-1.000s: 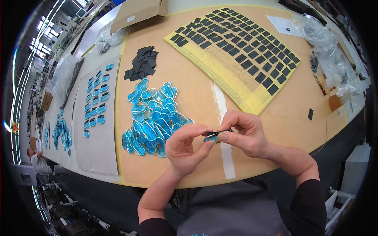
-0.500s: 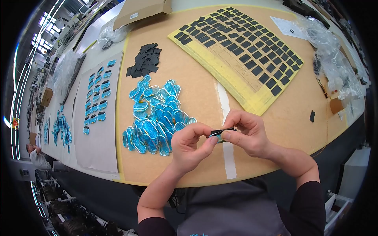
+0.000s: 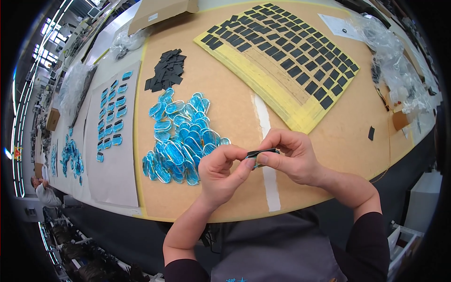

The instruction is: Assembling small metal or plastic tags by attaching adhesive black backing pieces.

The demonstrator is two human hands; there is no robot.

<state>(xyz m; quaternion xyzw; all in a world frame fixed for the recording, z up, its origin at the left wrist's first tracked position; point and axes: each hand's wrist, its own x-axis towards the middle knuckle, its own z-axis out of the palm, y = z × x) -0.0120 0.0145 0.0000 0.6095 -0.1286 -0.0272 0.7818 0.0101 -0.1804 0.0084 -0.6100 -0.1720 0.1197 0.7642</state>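
My left hand (image 3: 221, 171) and right hand (image 3: 293, 155) have stayed together above the bench (image 3: 347, 136), both pinching a small black strip (image 3: 262, 152) between fingertips, just right of the heap of blue oval pieces (image 3: 183, 141), so the fitting looks unfinished.

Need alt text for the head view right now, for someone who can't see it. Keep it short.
Both hands, left hand and right hand, pinch a small black strip between them above a tan worktable. A pile of blue oval pieces lies just left; a yellow sheet carrying rows of black strips lies beyond.
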